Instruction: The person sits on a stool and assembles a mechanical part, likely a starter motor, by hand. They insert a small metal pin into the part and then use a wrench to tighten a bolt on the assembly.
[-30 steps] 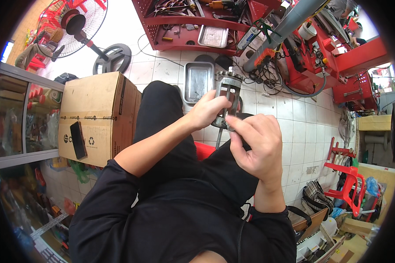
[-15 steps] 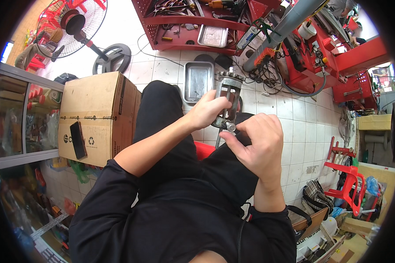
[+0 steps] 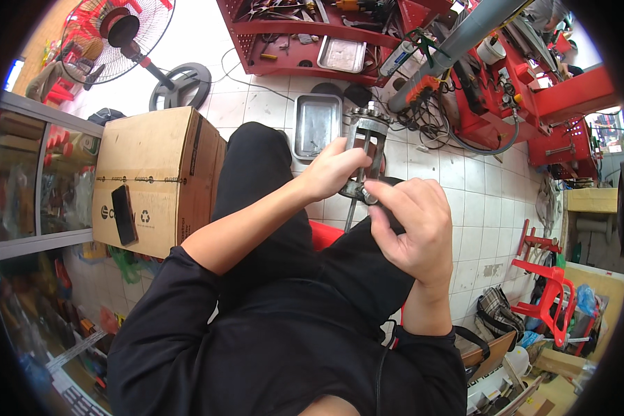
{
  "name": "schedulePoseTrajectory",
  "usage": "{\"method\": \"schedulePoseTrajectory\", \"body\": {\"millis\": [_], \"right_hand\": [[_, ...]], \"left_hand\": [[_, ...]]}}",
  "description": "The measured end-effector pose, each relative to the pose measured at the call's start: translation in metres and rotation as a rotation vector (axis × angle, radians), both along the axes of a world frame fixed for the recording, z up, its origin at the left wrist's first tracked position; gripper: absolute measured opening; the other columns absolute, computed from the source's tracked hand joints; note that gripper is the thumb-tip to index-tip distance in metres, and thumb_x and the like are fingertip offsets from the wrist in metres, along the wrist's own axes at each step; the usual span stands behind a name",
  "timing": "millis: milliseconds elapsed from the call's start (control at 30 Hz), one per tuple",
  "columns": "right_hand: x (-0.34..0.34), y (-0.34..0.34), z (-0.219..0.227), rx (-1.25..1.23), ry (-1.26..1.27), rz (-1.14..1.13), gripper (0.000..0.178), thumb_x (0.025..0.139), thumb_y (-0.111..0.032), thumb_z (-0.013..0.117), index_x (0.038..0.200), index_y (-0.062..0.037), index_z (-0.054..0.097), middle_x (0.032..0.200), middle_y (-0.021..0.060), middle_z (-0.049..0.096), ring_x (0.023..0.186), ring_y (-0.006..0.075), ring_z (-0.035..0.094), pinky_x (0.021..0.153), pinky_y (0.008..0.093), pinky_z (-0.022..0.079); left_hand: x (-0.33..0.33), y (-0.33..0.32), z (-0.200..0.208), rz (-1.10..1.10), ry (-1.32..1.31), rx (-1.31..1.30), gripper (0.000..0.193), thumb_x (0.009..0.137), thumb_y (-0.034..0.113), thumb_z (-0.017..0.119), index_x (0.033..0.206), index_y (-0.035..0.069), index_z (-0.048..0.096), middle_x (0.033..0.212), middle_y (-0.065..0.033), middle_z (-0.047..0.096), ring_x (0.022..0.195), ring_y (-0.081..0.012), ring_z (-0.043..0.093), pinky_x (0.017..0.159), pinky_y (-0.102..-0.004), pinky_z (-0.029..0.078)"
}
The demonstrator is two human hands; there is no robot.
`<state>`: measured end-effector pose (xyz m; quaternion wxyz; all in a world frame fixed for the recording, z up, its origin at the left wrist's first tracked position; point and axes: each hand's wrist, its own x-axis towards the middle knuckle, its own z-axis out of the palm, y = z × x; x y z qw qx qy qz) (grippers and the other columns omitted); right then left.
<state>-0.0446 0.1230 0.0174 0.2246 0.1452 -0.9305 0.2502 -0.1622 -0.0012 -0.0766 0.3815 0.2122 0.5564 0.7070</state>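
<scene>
Between my knees is a metal cage-like tool (image 3: 379,128), with upright bars joining a toothed upper end to a lower end and a thin rod sticking out below. My left hand (image 3: 331,168) is closed around the near side of its frame, thumb laid across the bars. At its lower end a round silver bolt head (image 3: 369,197) juts out. My right hand (image 3: 414,225) has forefinger and thumb closed about this bolt head, its other fingers curled. The inside of the tool is partly hidden by my left hand.
A metal tray (image 3: 317,126) lies on the tiled floor beyond my knees. To the left, a cardboard box (image 3: 142,149) bears a black phone (image 3: 123,215). A fan (image 3: 121,35), a red tool cart (image 3: 291,66) and red machinery (image 3: 492,104) stand farther off. A red stool (image 3: 551,295) is at right.
My right forefinger and thumb have shifted around the bolt head, the thumb now lower and farther right. The left hand keeps its hold on the tool. The whole view has shifted slightly.
</scene>
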Motion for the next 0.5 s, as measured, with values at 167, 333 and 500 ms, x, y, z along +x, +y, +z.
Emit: {"method": "schedulePoseTrajectory", "body": {"millis": [167,333,500], "right_hand": [[0.004,0.005,-0.001,0.033,-0.047,-0.042,0.025,0.067,-0.01,0.073,0.091,-0.0057,0.064,0.067,0.0043,0.053,0.064,0.0222,0.053,0.061,0.0352,0.039],[0.0,0.002,-0.003,0.019,0.037,0.004,0.021,0.068,-0.011,0.073,0.086,-0.0061,0.063,0.065,0.0046,0.051,0.061,0.0219,0.051,0.059,0.0342,0.037],[0.004,0.006,0.003,0.033,-0.044,-0.032,0.02,0.069,-0.012,0.074,0.086,-0.0066,0.064,0.064,0.0036,0.052,0.06,0.0212,0.051,0.059,0.034,0.037]], "left_hand": [[0.0,-0.003,0.01,-0.041,-0.004,-0.016,0.029,0.079,0.019,0.047,0.095,-0.001,0.062,0.087,-0.0074,0.062,0.079,-0.0146,0.055,0.072,-0.0287,0.044],[0.002,-0.001,0.009,-0.01,0.023,0.046,0.029,0.08,0.019,0.047,0.094,-0.001,0.062,0.087,-0.0076,0.062,0.077,-0.0139,0.055,0.071,-0.0278,0.044],[0.002,-0.001,0.011,-0.026,0.008,0.038,0.029,0.079,0.019,0.047,0.094,-0.001,0.062,0.084,-0.0062,0.06,0.079,-0.0137,0.053,0.071,-0.0276,0.043]]}}
